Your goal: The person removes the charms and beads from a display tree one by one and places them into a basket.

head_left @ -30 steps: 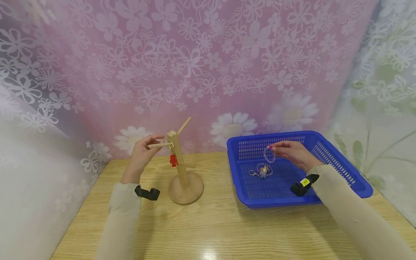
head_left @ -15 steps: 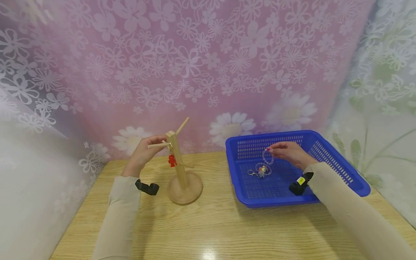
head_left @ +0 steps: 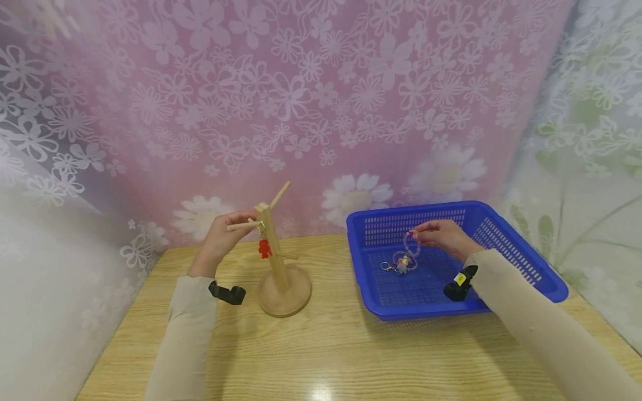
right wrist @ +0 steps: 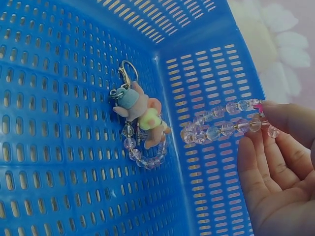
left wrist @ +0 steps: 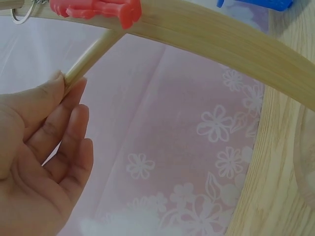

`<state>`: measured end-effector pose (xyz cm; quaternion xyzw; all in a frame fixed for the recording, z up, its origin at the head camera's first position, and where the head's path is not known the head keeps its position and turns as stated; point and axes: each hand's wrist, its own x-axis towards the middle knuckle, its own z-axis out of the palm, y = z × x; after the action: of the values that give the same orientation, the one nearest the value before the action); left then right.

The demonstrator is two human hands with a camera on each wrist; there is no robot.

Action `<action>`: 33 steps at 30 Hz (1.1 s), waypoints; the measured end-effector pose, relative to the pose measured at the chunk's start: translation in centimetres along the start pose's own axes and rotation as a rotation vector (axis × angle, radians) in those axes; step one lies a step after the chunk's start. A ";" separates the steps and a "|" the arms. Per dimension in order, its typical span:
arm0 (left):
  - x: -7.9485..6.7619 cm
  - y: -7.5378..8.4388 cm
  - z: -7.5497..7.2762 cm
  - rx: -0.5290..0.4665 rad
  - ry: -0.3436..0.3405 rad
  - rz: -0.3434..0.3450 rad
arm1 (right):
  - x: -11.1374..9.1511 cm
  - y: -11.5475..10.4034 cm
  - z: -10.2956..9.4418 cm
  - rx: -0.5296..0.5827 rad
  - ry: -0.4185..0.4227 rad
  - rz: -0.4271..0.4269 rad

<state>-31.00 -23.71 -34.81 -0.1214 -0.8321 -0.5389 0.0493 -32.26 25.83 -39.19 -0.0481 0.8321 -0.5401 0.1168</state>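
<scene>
Thumb and forefinger of the right hand (right wrist: 280, 182) clamped together on a clear-and-lilac beaded bracelet (right wrist: 213, 133), pinched at its bright pink piece (right wrist: 258, 106). Bracelet hangs as a loop from the fingertips, inside the blue basket (head_left: 431, 316), below the back rim. From where I stand its lower edge overlaps the things on the basket floor; cannot tell whether it touches them.

Left hand (head_left: 220, 236) also in a pinch: thumb and forefinger closed on a slim wooden peg (left wrist: 88, 61) of the stand (head_left: 277, 253), other fingers bent and free of it. Stand upright on a round base (head_left: 285, 298), to the left of the basket and well apart from it. Red figure charm (head_left: 264, 249) hangs near the post by a metal ring and chain, close to the left hand.

On the basket floor: a second beaded bracelet (right wrist: 146, 161), with a small soft figure (right wrist: 142, 113) in a blue cap lying over part of it, and a metal clasp (right wrist: 130, 71) just beside the cap.

Pale wood-grain table (head_left: 321, 351) under stand and basket. Flower-patterned pink cloth (head_left: 326, 111) behind. Beige sleeves (head_left: 185, 334) on both arms, black camera at each wrist.
</scene>
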 end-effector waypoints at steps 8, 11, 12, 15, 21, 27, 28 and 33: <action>-1.1 -0.1 -0.2 0.048 0.051 -0.011 | 0.0 -0.1 0.0 0.024 -0.018 0.003; -1.8 -0.1 -0.3 0.056 0.073 -0.008 | 0.1 0.1 -0.1 0.026 -0.033 0.008; -2.0 -0.1 -0.4 0.053 0.080 -0.009 | 0.1 0.1 -0.1 0.028 -0.038 0.011; -2.7 0.0 -0.4 0.039 0.094 -0.008 | 0.1 0.4 -0.2 0.027 -0.059 0.027; -4.1 -0.1 -0.4 0.043 0.126 -0.003 | 0.0 0.8 -0.2 0.005 -0.105 0.045; -5.5 0.2 -0.3 0.068 0.149 -0.027 | -0.2 0.9 -0.1 -0.010 -0.130 0.036; -5.7 0.2 -0.3 0.065 0.153 -0.030 | -0.2 0.8 -0.1 -0.010 -0.133 0.035; -6.4 0.3 0.1 0.043 0.194 -0.007 | -0.2 0.6 0.0 -0.001 -0.125 0.035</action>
<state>-24.78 -24.46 -35.94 -0.0648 -0.8353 -0.5302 0.1305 -32.00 26.07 -39.68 -0.0672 0.8242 -0.5333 0.1779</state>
